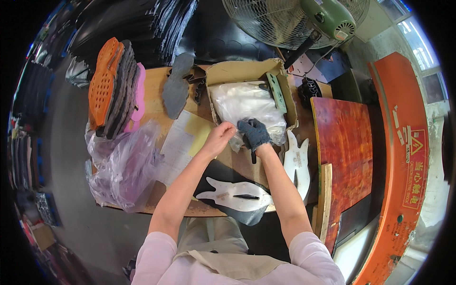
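Note:
My bare left hand (220, 139) is at the near edge of an open cardboard box (229, 72), its fingertips pinched on a clear plastic bag (237, 100) that lies in the box. Close beside it, my right hand (255, 133) wears a dark grey glove and is closed. A slim black handle (253, 157) sticks out below that fist; the rest of this tool is hidden. Nearer to me lies a white cut-out template (227, 194) with a slot, on a dark sheet (251, 217). A second white template (302, 164) lies to the right of my right forearm.
Orange perforated sole-shaped pieces (103, 80) and dark ones stand stacked at left, above a crumpled clear bag (126, 175). A grey shaped piece (176, 90) and paper sheets (183, 145) lie between. A fan (327, 19) stands behind; a reddish board (346, 156) and an orange cabinet (401, 166) border the right.

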Available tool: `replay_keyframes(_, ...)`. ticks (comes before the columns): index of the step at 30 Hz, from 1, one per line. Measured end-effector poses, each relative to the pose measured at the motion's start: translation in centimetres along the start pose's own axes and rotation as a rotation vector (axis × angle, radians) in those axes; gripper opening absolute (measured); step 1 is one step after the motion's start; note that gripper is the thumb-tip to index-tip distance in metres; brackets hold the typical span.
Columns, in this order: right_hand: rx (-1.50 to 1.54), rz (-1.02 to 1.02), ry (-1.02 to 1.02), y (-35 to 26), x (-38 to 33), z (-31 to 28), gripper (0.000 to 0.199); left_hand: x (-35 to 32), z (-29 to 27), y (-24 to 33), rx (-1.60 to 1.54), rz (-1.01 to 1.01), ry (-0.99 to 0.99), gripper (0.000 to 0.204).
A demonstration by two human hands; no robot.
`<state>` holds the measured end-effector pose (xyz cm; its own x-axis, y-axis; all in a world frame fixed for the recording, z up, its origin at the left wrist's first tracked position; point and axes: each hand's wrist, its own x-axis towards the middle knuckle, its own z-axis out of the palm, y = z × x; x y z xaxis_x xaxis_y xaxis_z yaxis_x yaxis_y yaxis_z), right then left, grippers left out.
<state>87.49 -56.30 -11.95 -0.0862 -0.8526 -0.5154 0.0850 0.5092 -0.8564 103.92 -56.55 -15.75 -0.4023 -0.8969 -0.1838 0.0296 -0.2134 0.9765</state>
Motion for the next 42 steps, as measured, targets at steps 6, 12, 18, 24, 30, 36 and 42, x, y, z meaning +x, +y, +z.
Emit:
replay_keyframes(6, -0.245, -0.126, 0.104, 1.6, -1.6, 0.5, 0.020, 0.2, 0.1, 0.5, -0.119, 0.089, 0.036, 0.009)
replay_keyframes(12, -0.491, -0.258, -0.058, 4.5, -3.5, -1.2, 0.039, 1.1, 1.6, 2.4, 0.374, 0.097, 0.160, 0.037)
replay_keyframes(18, -0.469, -0.370, 0.003, 5.1, -3.6, -0.4, 0.032, 3.6, 2.8, 4.5, 1.046, -0.016, 0.041, 0.032)
replay_keyframes(24, -0.797, -0.452, 0.085, 4.7, -3.9, 0.7, 0.030, 5.1, 2.8, 4.4, 0.926, -0.141, -0.032, 0.027)
replay_keyframes(30, -0.990, -0.426, 0.101, 3.9, -3.2, 0.8, 0.026, 6.4, 3.7, 2.9, 0.931, -0.049, 0.130, 0.012)
replay_keyframes(36, -1.147, -0.480, -0.048, 3.2, -3.7, -0.9, 0.022, 8.8, 3.6, -2.0, 0.622, 0.020, 0.401, 0.012)
replay_keyframes(42, -1.087, -0.610, -0.038, 3.7, -3.1, -1.4, 0.020, 10.3, 3.2, -1.8, -0.156, -0.246, 0.402, 0.017)
